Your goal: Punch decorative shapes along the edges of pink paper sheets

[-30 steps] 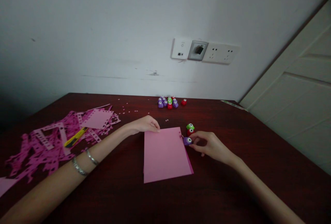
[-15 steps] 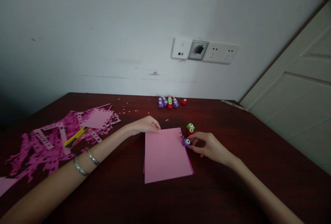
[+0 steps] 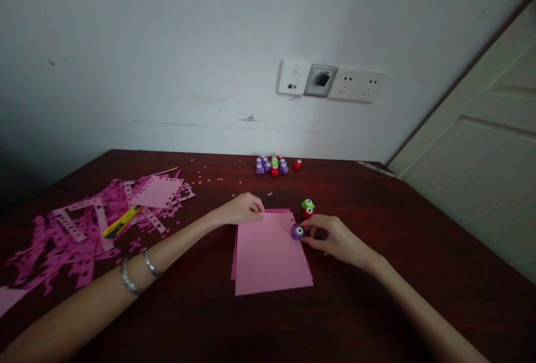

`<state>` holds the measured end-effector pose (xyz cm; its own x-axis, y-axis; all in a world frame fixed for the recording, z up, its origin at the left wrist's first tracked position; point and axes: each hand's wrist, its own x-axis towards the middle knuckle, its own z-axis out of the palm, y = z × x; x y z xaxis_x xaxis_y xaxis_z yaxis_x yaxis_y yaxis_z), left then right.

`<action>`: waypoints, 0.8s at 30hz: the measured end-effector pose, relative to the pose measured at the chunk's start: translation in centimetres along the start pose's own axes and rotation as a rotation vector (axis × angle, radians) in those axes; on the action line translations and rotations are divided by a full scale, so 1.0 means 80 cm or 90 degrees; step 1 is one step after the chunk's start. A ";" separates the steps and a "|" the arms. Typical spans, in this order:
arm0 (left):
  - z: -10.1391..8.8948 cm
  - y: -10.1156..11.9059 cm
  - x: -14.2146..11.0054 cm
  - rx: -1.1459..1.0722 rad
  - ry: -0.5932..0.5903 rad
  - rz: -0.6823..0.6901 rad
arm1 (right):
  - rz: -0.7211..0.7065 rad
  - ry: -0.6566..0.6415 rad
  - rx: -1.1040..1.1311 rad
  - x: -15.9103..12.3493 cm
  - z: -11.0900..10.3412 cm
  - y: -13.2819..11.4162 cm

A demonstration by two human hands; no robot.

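A sheet of light pink paper [image 3: 270,257] lies over darker pink paper [image 3: 234,262] on the table in front of me. My left hand [image 3: 245,208] is closed, pinching the sheet's top edge. At the sheet's upper right edge sits a small purple craft punch [image 3: 297,232] with a white, eye-like button. My right hand [image 3: 335,237] grips this punch from the right with thumb and fingers. A few small punched holes show in the paper just above it. Behind the right fingers stand a green punch [image 3: 307,204] and a red punch [image 3: 309,213], close together.
Pink punched strips and scraps [image 3: 75,240] are heaped on the left, with a yellow utility knife [image 3: 121,222] on them. Several more punches [image 3: 268,166] cluster near the wall. A patterned strip [image 3: 379,170] lies at the back right of the dark table [image 3: 188,318].
My left hand has shifted slightly right and down with the top sheet, baring darker paper at its top and left. The purple punch has moved a little left, further onto the sheet's edge.
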<state>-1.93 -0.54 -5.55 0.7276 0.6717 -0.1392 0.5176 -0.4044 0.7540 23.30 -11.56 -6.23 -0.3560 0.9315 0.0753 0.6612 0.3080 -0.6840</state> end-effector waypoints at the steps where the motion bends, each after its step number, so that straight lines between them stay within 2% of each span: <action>1: 0.002 0.003 -0.002 0.038 0.010 0.021 | -0.004 0.000 -0.005 0.000 0.000 0.000; 4: 0.009 0.016 -0.010 0.209 0.092 0.077 | -0.012 0.004 -0.016 0.000 0.000 0.001; 6: 0.017 0.026 -0.018 0.308 0.121 0.103 | -0.014 0.002 -0.017 0.000 0.000 0.001; 10: 0.033 0.037 -0.028 0.365 0.033 0.126 | -0.017 0.000 -0.017 0.000 0.000 0.001; 14: 0.041 0.034 -0.026 0.373 -0.038 0.102 | -0.018 0.000 -0.024 0.001 0.000 0.000; 21: 0.040 0.027 -0.020 0.330 -0.053 0.100 | -0.014 0.001 -0.018 0.000 0.001 -0.002; 24: 0.038 0.028 -0.021 0.323 -0.055 0.101 | 0.015 -0.009 0.007 0.000 0.001 -0.002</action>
<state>-0.62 -4.47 -5.59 0.8382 0.5326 -0.1173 0.5348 -0.7603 0.3688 23.12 -11.60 -6.14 -0.3492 0.9358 0.0490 0.6620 0.2833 -0.6939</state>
